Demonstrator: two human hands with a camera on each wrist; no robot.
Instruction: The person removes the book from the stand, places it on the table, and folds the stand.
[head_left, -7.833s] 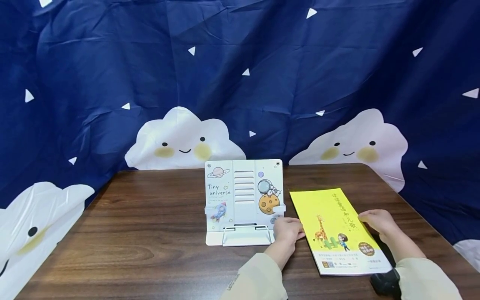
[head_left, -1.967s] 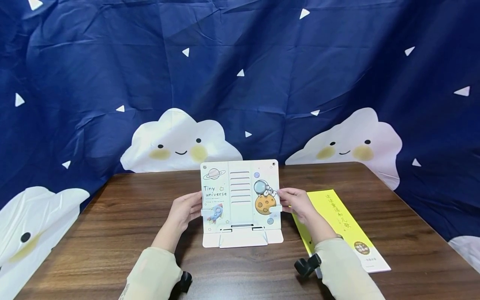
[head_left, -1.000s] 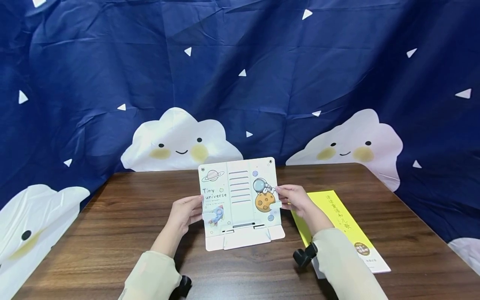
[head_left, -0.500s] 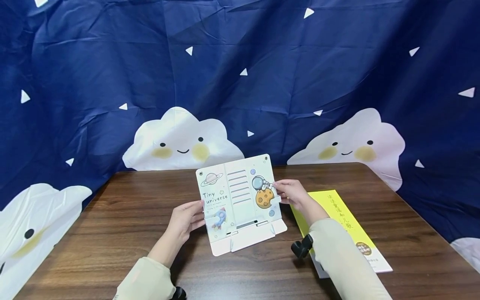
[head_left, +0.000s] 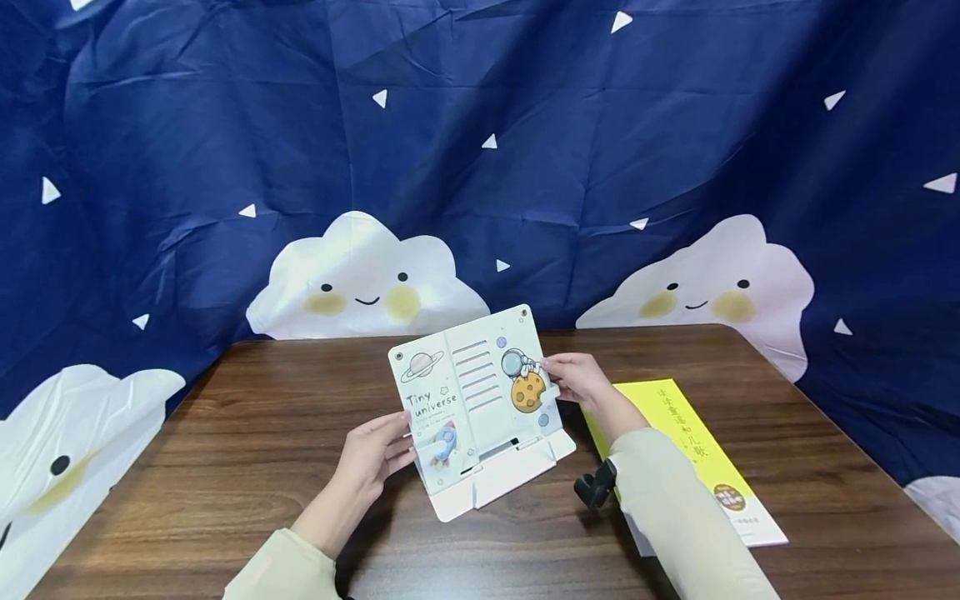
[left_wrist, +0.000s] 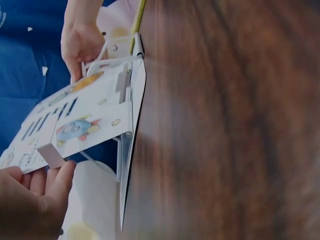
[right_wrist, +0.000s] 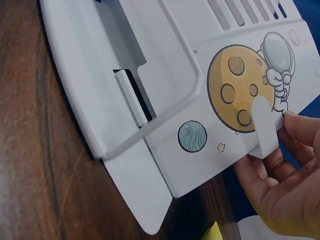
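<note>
A white book stand (head_left: 487,417), printed with a ringed planet, a rocket and an astronaut on an orange moon, is tilted on the wooden table in the head view, its right side higher. My left hand (head_left: 367,454) pinches its left edge. On the opposite edge my right hand (head_left: 581,385) has its thumb in front and fingers behind. In the left wrist view the panel (left_wrist: 95,120) leans back from its base plate (left_wrist: 131,165), with a wire support behind. The right wrist view shows a small white page clip (right_wrist: 265,127) beside my right fingertips.
A yellow book (head_left: 705,467) lies on the table (head_left: 225,467) at the right, partly under my right forearm in view. A black wrist device (head_left: 596,486) hangs at the right cuff. Behind the table hangs a dark blue curtain (head_left: 465,125) with smiling clouds.
Earlier both hands were at the yellow book; then they moved to the stand's two sides. Over the last second the stand has turned counterclockwise, its left side dropping and right side rising.
</note>
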